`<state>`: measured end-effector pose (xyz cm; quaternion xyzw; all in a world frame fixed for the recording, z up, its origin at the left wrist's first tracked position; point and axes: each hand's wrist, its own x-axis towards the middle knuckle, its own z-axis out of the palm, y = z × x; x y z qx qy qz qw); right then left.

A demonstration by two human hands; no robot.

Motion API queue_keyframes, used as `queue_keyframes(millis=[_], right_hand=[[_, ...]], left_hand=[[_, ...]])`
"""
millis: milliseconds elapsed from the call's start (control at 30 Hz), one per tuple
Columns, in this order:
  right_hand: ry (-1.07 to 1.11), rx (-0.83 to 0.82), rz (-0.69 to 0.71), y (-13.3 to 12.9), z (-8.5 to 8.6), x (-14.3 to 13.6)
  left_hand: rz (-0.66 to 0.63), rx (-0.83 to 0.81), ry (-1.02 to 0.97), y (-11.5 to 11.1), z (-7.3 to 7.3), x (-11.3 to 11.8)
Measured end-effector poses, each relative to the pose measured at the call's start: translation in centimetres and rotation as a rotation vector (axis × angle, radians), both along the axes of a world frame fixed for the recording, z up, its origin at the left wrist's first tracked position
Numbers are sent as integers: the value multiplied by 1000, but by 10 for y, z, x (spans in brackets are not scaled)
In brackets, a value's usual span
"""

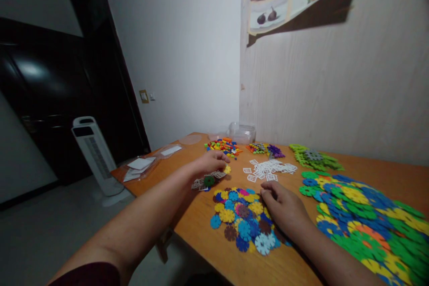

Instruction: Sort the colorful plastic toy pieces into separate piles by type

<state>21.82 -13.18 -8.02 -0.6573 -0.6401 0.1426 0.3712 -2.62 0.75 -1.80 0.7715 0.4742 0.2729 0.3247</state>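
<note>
My left hand (212, 161) reaches over the table with its fingers bent together, and a yellow snowflake disc (227, 170) shows at the fingertips, apparently pinched. Below it lie a dark green disc (209, 181) and some white lattice pieces (197, 183), partly covered by the hand. My right hand (283, 201) rests at the right edge of a pile of small snowflake discs (244, 214) in yellow, blue, brown and pink. Its fingers are curled in toward the thumb, and whatever they hold, if anything, is hidden.
Loose white lattice pieces (273, 169) lie beyond my hands. Large snowflake discs (365, 214) cover the right side. Small colourful blocks (224, 145), purple pieces (275, 150), lime-green pieces (313, 157) and a clear container (243, 134) stand farther back. Plastic bags (139, 167) lie at the left edge.
</note>
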Motion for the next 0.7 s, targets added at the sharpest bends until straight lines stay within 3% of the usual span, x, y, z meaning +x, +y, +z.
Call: queue_keyframes(millis=[67, 133, 300, 500, 700], right_hand=[[2, 8, 1, -1, 0, 0], [12, 10, 7, -1, 0, 0], [21, -16, 4, -2, 2, -1], [20, -24, -9, -2, 3, -2], [20, -11, 3, -3, 5, -2]], left_hand=[[-41, -109, -86, -5, 3, -2], [-41, -115, -51, -9, 6, -7], [-120, -28, 240, -22, 13, -29], [-81, 105, 611, -41, 20, -41], [-26, 147, 653, -42, 14, -39]])
